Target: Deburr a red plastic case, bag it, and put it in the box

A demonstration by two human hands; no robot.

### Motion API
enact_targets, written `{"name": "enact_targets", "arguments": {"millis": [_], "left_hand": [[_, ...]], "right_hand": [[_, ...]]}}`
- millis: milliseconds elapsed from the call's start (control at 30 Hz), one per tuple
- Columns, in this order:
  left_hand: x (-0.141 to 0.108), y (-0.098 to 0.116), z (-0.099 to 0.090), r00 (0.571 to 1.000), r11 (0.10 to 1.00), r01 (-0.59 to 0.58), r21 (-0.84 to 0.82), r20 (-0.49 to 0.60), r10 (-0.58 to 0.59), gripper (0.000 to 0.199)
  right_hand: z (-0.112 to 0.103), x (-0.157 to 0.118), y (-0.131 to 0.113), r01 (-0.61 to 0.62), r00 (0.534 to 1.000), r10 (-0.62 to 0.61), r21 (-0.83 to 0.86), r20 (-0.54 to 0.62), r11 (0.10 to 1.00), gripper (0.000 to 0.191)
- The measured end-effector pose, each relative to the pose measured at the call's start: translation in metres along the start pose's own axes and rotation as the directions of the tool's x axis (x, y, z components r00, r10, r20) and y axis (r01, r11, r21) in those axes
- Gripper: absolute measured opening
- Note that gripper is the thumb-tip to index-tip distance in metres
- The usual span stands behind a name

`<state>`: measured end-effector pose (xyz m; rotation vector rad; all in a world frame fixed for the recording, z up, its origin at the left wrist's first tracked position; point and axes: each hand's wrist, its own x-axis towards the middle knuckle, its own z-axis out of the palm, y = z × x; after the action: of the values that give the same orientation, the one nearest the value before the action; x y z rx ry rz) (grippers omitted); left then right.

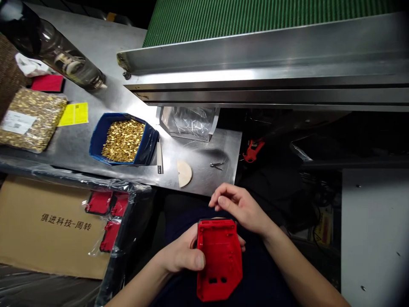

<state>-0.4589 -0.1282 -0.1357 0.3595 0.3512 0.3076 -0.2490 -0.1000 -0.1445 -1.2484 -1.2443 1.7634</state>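
My left hand [182, 256] holds a red plastic housing [220, 260] in front of my lap, thumb on its left edge and fingertips showing past its right side. The housing's hollow inner face is turned up, with two small dark openings near its lower end. Just above its top edge is my right hand [241, 209], apart from the housing. Its fingers are loosely bent, and nothing shows between them. On the metal table beyond lie a pair of small tweezers-like pliers [217, 165] and a pale half-round disc [184, 173].
A blue bin [96, 143] holds small brass parts; a bag of brass parts [35, 119] and a bottle [70, 59] stand left. Red pieces [111, 234] lie on a cardboard sheet [57, 238]. A metal-edged green conveyor [255, 21] crosses the back. A clear-bagged tray [188, 121] sits below it.
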Motion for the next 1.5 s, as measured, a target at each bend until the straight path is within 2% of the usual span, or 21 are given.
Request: {"name": "enact_targets", "arguments": {"millis": [33, 100, 200, 267, 567, 767, 900, 1067, 1200, 1367, 1500], "left_hand": [[0.003, 0.001, 0.005, 0.999, 0.999, 0.027, -0.016, 0.024, -0.027, 0.093], [0.010, 0.003, 0.013, 0.992, 0.994, 0.103, -0.047, 0.074, -0.100, 0.098], [0.017, 0.001, 0.019, 0.969, 0.974, 0.217, -0.068, 0.133, -0.206, 0.102], [0.020, 0.001, 0.020, 0.960, 0.968, 0.244, -0.065, 0.157, -0.232, 0.102], [0.028, 0.007, 0.023, 0.954, 0.966, 0.259, -0.008, 0.158, -0.254, 0.099], [0.029, 0.006, 0.021, 0.970, 0.982, 0.187, -0.010, 0.158, -0.183, 0.096], [0.027, 0.004, 0.019, 0.960, 0.975, 0.223, 0.014, 0.169, -0.223, 0.096], [0.025, 0.002, 0.018, 0.968, 0.982, 0.190, -0.015, 0.171, -0.184, 0.096], [0.025, 0.003, 0.018, 0.958, 0.975, 0.221, 0.021, 0.180, -0.222, 0.095], [0.025, 0.002, 0.018, 0.972, 0.983, 0.182, -0.034, 0.156, -0.175, 0.094], [0.024, 0.000, 0.017, 0.972, 0.984, 0.177, -0.013, 0.161, -0.173, 0.095]], "right_hand": [[0.005, -0.011, -0.007, -0.037, 0.999, 0.037, 0.133, 0.004, 0.990, 0.024], [0.012, -0.029, -0.017, -0.050, 0.996, 0.069, 0.248, -0.065, 0.967, 0.027], [0.014, -0.045, -0.019, -0.015, 0.985, 0.062, 0.276, -0.162, 0.961, 0.029], [0.013, -0.050, -0.016, 0.004, 0.978, 0.051, 0.264, -0.202, 0.965, 0.029], [0.013, -0.056, -0.009, 0.072, 0.964, -0.006, 0.237, -0.268, 0.969, 0.028], [0.012, -0.057, -0.009, 0.059, 0.951, 0.008, 0.208, -0.310, 0.976, 0.029], [0.013, -0.058, -0.008, 0.068, 0.959, -0.004, 0.215, -0.284, 0.974, 0.028], [0.015, -0.058, -0.006, 0.063, 0.943, 0.007, 0.199, -0.333, 0.978, 0.028], [0.015, -0.057, -0.005, 0.068, 0.957, 0.000, 0.223, -0.291, 0.972, 0.027], [0.016, -0.057, -0.006, 0.033, 0.923, 0.011, 0.109, -0.384, 0.994, 0.030], [0.018, -0.057, -0.007, 0.038, 0.926, 0.023, 0.154, -0.377, 0.987, 0.029]]}}
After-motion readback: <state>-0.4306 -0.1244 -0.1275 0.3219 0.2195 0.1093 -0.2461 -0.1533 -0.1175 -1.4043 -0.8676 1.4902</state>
